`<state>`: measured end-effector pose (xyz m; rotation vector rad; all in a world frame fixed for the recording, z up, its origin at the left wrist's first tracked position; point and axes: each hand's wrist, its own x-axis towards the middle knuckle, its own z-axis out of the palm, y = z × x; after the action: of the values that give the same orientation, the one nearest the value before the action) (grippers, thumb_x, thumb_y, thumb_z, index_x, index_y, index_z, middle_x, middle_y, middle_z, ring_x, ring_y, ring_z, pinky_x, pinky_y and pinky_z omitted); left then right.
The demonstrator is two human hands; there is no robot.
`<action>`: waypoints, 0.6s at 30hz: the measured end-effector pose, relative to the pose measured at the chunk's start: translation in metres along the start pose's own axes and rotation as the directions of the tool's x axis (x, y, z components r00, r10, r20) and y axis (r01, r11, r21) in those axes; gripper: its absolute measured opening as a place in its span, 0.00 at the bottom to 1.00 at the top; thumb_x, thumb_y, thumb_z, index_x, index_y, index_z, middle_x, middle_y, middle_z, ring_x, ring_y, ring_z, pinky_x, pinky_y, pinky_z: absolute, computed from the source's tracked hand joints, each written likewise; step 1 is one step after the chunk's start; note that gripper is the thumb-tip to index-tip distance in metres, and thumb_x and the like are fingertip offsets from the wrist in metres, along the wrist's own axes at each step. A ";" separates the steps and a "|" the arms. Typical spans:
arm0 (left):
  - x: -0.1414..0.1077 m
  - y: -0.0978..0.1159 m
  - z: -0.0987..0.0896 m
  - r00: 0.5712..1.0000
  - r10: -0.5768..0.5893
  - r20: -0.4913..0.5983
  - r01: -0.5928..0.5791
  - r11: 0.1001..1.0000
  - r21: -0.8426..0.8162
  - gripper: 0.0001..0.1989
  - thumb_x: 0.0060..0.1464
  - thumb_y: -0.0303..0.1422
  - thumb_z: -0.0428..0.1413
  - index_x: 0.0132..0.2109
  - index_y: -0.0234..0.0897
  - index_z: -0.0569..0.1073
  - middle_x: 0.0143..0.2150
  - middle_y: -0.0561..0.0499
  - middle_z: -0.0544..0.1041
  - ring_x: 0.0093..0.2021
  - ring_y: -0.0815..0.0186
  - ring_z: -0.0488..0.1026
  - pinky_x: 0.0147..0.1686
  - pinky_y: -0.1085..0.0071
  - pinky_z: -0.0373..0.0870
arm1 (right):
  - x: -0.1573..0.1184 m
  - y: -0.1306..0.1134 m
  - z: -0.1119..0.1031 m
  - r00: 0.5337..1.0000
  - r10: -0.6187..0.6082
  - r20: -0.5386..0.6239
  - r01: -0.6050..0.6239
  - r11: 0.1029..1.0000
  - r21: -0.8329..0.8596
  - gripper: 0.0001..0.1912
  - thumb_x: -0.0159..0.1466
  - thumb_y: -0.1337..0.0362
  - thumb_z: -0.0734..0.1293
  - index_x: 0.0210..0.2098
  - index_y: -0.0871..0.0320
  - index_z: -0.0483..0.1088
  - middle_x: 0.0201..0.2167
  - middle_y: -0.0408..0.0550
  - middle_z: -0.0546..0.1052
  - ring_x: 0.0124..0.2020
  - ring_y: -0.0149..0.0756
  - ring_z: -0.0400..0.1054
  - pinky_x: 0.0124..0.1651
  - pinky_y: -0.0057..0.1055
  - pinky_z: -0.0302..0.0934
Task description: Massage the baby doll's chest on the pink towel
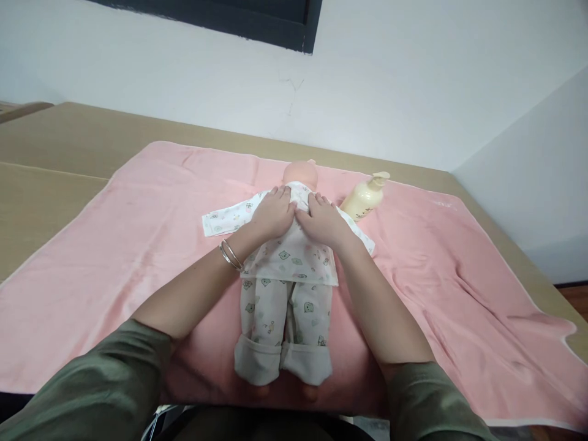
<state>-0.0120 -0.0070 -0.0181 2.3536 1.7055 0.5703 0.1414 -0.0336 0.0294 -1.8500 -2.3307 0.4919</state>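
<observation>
A doll (294, 260) in a white printed top and matching trousers with rolled cuffs lies on a pink cloth (151, 226), its head at the far end and its feet toward me. My left hand (274, 214) rests flat on the left side of its upper body, fingers extended. On the right side my right hand (323, 219) lies the same way, the thumbs nearly meeting in the middle. Neither hand grasps anything. The doll's sleeves spread out to both sides, and its face cannot be seen.
A cream pump bottle (364, 199) leans or lies on the cloth just right of the doll's shoulder. Beneath the cloth is a wooden table (78, 131), with a white wall (381, 79) behind it. A dark frame (275, 21) hangs at the top.
</observation>
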 end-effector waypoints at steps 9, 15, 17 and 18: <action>-0.015 0.026 -0.026 0.992 -0.120 0.029 0.118 0.991 0.069 0.22 0.69 0.32 0.43 0.57 0.22 0.75 0.59 0.28 0.79 0.64 0.47 0.74 0.67 0.52 0.69 | 0.035 0.023 0.021 0.966 -0.075 -0.248 0.114 0.982 0.148 0.29 0.71 0.62 0.53 0.65 0.71 0.68 0.72 0.66 0.66 0.77 0.54 0.53 0.80 0.55 0.45; -0.016 0.029 -0.034 0.982 -0.170 0.076 0.170 0.985 0.003 0.20 0.69 0.34 0.43 0.51 0.27 0.76 0.55 0.30 0.79 0.60 0.46 0.76 0.61 0.52 0.73 | 0.034 0.024 0.019 0.979 -0.065 -0.191 0.069 0.998 0.013 0.35 0.75 0.60 0.50 0.73 0.79 0.55 0.75 0.71 0.57 0.79 0.58 0.50 0.80 0.54 0.45; -0.008 0.017 -0.027 0.990 -0.135 0.031 0.136 0.990 -0.040 0.20 0.70 0.35 0.42 0.52 0.27 0.75 0.55 0.31 0.79 0.60 0.47 0.75 0.62 0.53 0.71 | 0.015 0.007 0.019 0.984 -0.065 -0.166 0.048 0.993 -0.109 0.35 0.75 0.62 0.50 0.73 0.83 0.54 0.74 0.76 0.58 0.78 0.62 0.51 0.79 0.55 0.47; -0.003 0.010 -0.023 0.993 -0.120 0.011 0.121 0.990 -0.070 0.20 0.70 0.34 0.41 0.51 0.28 0.75 0.54 0.32 0.80 0.58 0.49 0.76 0.61 0.54 0.72 | 0.006 -0.002 0.020 0.984 -0.093 -0.152 0.067 0.983 -0.169 0.35 0.75 0.63 0.50 0.73 0.85 0.53 0.74 0.78 0.58 0.78 0.63 0.51 0.79 0.55 0.47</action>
<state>-0.0137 -0.0150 0.0062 2.1844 1.7796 0.5913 0.1326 -0.0321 0.0106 -1.7785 -2.3879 0.1412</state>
